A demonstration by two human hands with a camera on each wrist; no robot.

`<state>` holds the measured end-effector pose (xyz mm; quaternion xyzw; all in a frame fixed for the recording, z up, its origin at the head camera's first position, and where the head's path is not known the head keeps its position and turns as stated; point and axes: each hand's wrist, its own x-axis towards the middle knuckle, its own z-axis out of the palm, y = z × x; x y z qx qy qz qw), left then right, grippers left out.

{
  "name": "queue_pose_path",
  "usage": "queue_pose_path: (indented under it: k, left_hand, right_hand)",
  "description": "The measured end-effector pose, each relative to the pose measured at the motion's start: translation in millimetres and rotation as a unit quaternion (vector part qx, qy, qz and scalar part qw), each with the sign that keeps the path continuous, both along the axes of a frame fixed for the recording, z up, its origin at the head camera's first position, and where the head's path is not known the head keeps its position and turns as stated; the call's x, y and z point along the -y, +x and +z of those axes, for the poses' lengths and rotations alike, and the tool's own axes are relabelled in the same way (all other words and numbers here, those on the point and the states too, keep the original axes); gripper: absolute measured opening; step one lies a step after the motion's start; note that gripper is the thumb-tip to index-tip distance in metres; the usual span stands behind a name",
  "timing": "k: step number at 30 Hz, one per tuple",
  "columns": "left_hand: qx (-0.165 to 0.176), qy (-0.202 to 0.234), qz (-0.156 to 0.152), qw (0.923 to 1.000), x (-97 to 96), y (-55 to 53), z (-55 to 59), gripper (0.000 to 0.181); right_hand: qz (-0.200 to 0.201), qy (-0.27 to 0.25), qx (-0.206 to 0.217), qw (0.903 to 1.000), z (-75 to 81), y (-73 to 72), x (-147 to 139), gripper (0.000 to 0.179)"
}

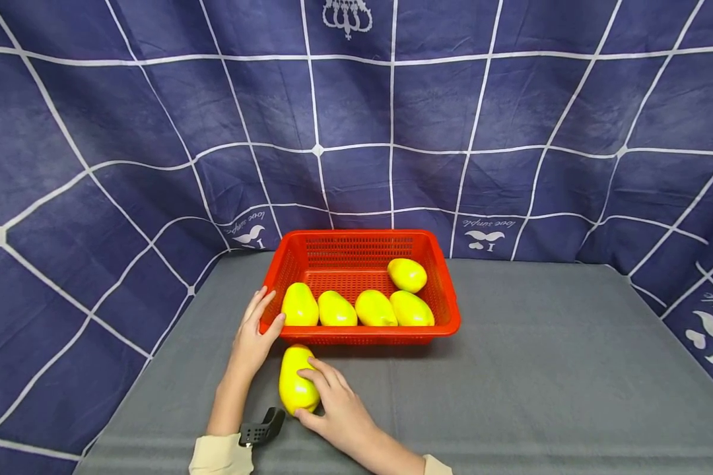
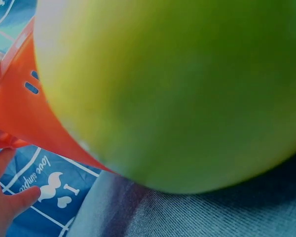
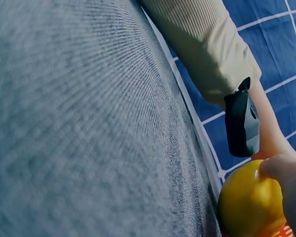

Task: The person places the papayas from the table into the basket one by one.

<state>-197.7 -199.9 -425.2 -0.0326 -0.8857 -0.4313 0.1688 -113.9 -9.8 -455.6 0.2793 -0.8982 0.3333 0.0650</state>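
Note:
In the head view my right hand [image 1: 344, 415] grips a yellow mango [image 1: 296, 382], thumb at its near end and fingers over its right side. The mango is just in front of a red plastic basket [image 1: 362, 340]. My left hand [image 1: 252, 340] rests against the basket's front left corner, its fingers fairly straight along the left side. Five more mangoes are too many to separate by wrist view; several mangoes [image 1: 375, 308] lie inside the basket. The held mango [image 2: 172, 94] fills much of the left wrist view. In the right wrist view my right thumb [image 3: 281, 168] presses it.
A grey cloth [image 1: 541, 369] covers the table. Behind and beside it hangs a blue curtain [image 1: 434, 105] with white lines. A black band [image 1: 263, 429] with a small device sits on my left wrist.

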Motion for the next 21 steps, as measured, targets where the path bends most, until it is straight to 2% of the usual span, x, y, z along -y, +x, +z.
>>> queue_pose_path:
  k: [5,9,21]
  left_hand:
    - [-0.006,0.006,0.000,1.0000,0.4,0.2,-0.7,0.052]
    - [-0.004,0.008,0.001,1.0000,0.5,0.1,-0.3,0.053]
    - [0.010,0.001,0.000,1.0000,-0.5,0.8,2.4,0.053]
  right_hand:
    - [0.006,-0.002,0.001,1.0000,4.5,0.9,-3.1,0.050]
    - [0.012,-0.009,0.013,0.9998,15.1,3.0,-7.4,0.050]
    - [0.031,-0.043,-0.044,0.9976,52.2,14.5,-30.5,0.053]
